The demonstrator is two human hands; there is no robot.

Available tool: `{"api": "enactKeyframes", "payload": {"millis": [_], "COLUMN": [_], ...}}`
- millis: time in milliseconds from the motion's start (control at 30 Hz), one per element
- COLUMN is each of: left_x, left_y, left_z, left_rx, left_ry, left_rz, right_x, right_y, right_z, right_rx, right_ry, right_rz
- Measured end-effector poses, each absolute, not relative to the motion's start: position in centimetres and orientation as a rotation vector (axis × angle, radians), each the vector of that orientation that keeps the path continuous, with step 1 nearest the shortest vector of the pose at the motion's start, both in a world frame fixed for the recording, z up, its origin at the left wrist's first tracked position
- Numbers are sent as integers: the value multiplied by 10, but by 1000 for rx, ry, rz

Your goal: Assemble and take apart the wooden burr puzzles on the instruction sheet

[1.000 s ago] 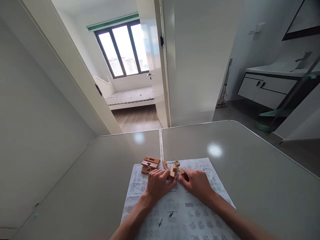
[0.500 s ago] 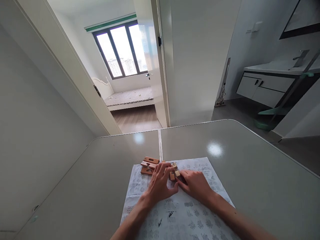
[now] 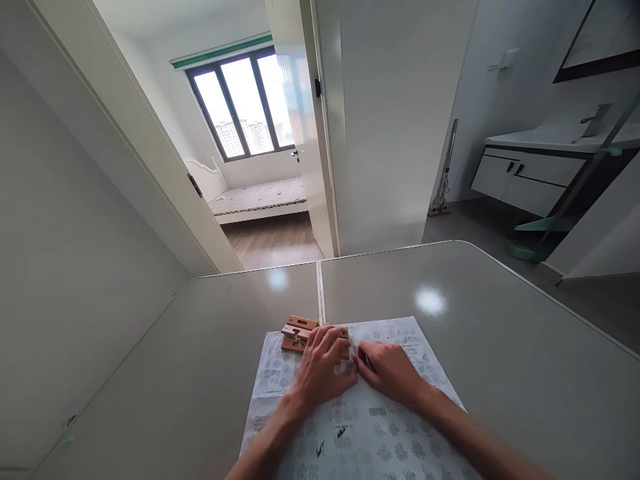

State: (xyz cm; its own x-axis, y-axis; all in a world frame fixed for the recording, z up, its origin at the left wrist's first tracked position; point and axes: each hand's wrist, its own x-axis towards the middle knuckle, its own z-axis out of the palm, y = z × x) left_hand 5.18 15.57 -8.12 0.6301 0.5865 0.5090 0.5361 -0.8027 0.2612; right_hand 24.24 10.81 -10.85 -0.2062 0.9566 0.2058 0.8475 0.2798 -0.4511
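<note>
The left hand [image 3: 324, 363] was arched over a group of wooden blocks [image 3: 345, 351], fingers curved across the far side and thumb at the near side; it was partly closed, and the firmness of its hold could not be told; the fingers hid much of the group. The right hand [image 3: 390, 363] was set just beside it, fingers curled inward and thumb close to the forefinger; whether it gripped a block could not be told. The group was located at the far part of a printed paper sheet [image 3: 350, 417]; notched brown pieces [image 3: 299, 332] lay just left of it, at the sheet's far left corner and partly past its edge. The sheet lay on a grey worktop [image 3: 210, 373]; a pale seam [image 3: 321, 290] ran from the worktop's far edge toward the blocks; beyond stood an open door [image 3: 305, 133].
</note>
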Motion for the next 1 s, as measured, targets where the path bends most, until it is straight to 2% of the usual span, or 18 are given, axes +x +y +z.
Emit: {"api": "enactKeyframes", "payload": {"millis": [367,567,733,1000], "left_x": [49,50,54,57], "left_y": [162,154,138,136], "left_z": [-93,-91,-94,-93], "left_rx": [2691,2779,2824,2707], "left_ry": [1296,955,659,810], "left_rz": [943,970,633,478], "right_x": [240,241,243,243], "right_y": [109,108,110,110], "right_z": [-108,-106,-109,-109], "right_rx": [-1619,-1629,-1652,-1652], "right_ry": [-2105,-2112,-2097,-2094], "right_rz": [322,361,414,419]}}
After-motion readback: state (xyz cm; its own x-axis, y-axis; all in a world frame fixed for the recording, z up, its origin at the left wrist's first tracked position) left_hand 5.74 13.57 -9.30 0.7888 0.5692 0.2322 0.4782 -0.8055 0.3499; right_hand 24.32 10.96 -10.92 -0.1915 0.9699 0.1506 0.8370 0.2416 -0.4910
